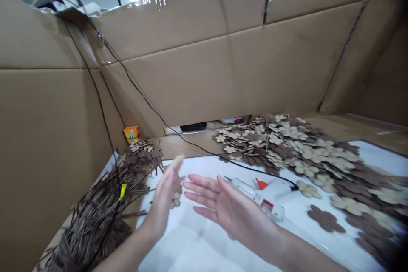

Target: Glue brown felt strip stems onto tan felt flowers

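Note:
My left hand (165,197) is raised over the white board (188,242), seen edge-on, with its fingers stretched out and nothing held. Facing it, my right hand (223,204) has its fingers spread and holds nothing; the two hands are apart. Just right of my right hand lies a white glue gun (251,191) with an orange trigger and a black cord. A small pale flower piece (176,199) shows partly behind my left hand. A single brown flower cutout (325,219) lies on the board to the right of the glue gun.
Beige and brown flower cutouts (296,144) are heaped at the right. Thin brown strips (92,216) pile up at the left, with a yellow tag (122,191) on a cord there. An orange-yellow box (131,134) stands in the back left corner. Cardboard walls (191,80) surround the work surface.

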A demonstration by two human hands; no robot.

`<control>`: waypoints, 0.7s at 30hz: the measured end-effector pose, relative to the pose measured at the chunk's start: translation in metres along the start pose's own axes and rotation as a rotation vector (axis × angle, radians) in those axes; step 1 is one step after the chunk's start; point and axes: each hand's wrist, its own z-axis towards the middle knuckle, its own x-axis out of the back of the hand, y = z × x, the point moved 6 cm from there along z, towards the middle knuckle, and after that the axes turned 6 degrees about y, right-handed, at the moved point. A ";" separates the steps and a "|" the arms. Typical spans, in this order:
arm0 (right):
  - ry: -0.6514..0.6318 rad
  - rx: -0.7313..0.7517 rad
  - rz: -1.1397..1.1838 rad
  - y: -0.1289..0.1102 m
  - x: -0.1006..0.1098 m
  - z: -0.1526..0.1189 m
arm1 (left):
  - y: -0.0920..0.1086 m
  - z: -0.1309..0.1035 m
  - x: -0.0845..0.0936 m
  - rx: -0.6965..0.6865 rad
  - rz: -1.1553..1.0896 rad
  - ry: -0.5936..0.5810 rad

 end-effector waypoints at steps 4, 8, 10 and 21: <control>-0.122 -0.037 0.101 0.010 -0.018 -0.008 | 0.006 -0.016 -0.030 0.058 -0.137 -0.216; -0.128 -0.043 0.003 0.010 -0.018 -0.012 | 0.008 -0.010 -0.015 0.052 0.061 -0.247; -0.136 -0.052 -0.053 0.009 -0.017 -0.011 | 0.008 -0.007 -0.006 0.078 0.079 -0.241; -0.158 -0.079 -0.115 0.006 -0.010 -0.004 | 0.013 0.004 0.024 0.020 0.146 -0.002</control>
